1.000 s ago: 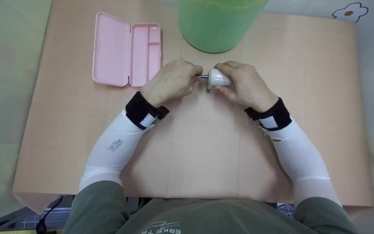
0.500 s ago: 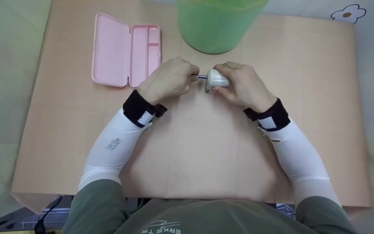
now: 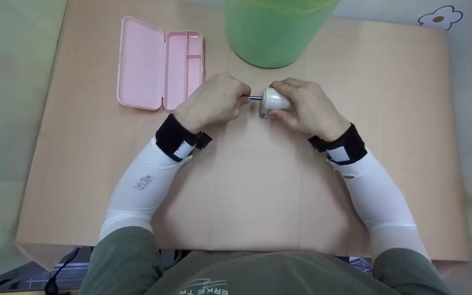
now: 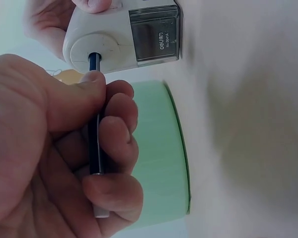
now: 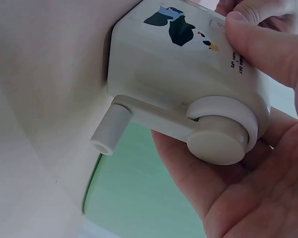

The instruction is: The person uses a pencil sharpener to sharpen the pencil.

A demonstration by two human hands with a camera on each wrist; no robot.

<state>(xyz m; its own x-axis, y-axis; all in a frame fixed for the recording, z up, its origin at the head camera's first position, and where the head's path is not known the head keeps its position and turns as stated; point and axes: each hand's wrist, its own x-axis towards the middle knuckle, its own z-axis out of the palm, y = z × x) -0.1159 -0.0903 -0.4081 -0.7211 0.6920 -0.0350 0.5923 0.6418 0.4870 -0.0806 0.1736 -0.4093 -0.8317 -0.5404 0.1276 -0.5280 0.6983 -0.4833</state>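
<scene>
My left hand (image 3: 215, 100) pinches a slim dark pencil (image 4: 95, 139) between thumb and curled fingers; its pale end sticks out below them in the left wrist view. The pencil's other end sits in the round hole of a white crank pencil sharpener (image 3: 275, 99). My right hand (image 3: 312, 104) grips the sharpener's body, thumb on one side and fingers on the other. In the left wrist view the sharpener's dark see-through drawer (image 4: 155, 37) faces the table. The crank handle (image 5: 156, 119) shows in the right wrist view, with no finger on its knob.
A pink pencil case (image 3: 140, 67) lies unfolded at the left, its compartments facing up. Just beyond the hands stands a large green bin (image 3: 275, 37). A tan cloth (image 3: 252, 196) covers the table.
My left hand has shifted slightly left, away from the sharpener, over the first half second, and stays there since. The right hand and sharpener hold almost still.
</scene>
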